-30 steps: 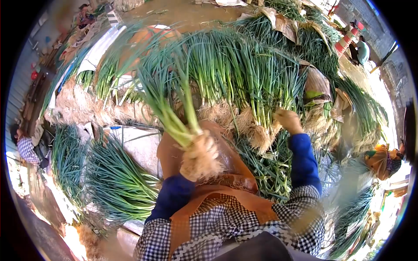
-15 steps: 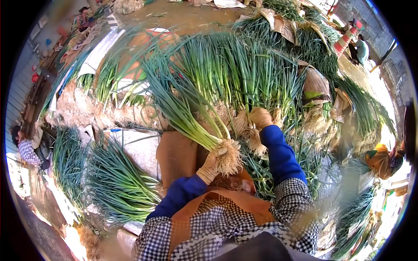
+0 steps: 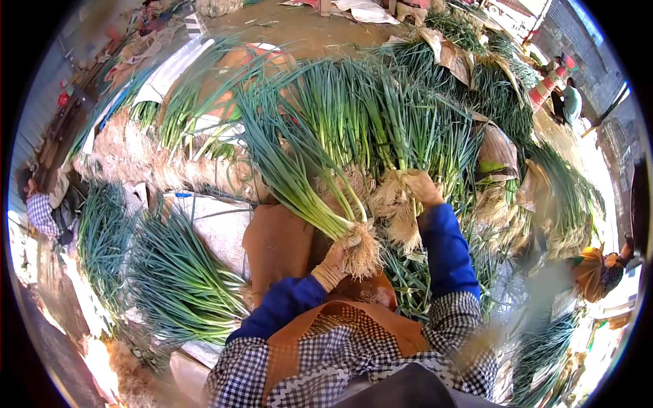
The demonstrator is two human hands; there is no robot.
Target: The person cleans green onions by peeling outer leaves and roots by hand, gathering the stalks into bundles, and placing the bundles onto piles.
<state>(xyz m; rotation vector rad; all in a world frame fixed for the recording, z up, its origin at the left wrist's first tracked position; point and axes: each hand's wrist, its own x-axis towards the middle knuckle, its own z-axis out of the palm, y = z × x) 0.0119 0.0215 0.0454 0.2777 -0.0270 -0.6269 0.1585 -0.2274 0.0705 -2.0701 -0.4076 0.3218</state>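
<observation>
In a pale glove, my left hand (image 3: 330, 269) is closed round a bunch of green onions (image 3: 309, 214) just above its bushy roots. The bunch slants up and to the left, its long leaves lying over the big heap. My right hand (image 3: 424, 189), gloved too, is closed at the root end of some more green onions (image 3: 394, 197) at the near edge of that heap (image 3: 360, 109). Their hairy roots hang beside and below its fingers. How many stalks it grips is hidden by the glove and the leaves.
A loose pile of green onions (image 3: 183, 279) lies to my left by a white sheet (image 3: 221, 231). Another row with matted roots (image 3: 136, 160) runs behind it. Brown wrapping (image 3: 496, 153) stands at the right. People sit at far left (image 3: 42, 212), right (image 3: 595, 272) and upper right (image 3: 571, 102).
My right hand has shifted slightly right, and a larger clump of roots shows beside it. The left hand keeps hold of its bunch. The whole view has shifted a little.
</observation>
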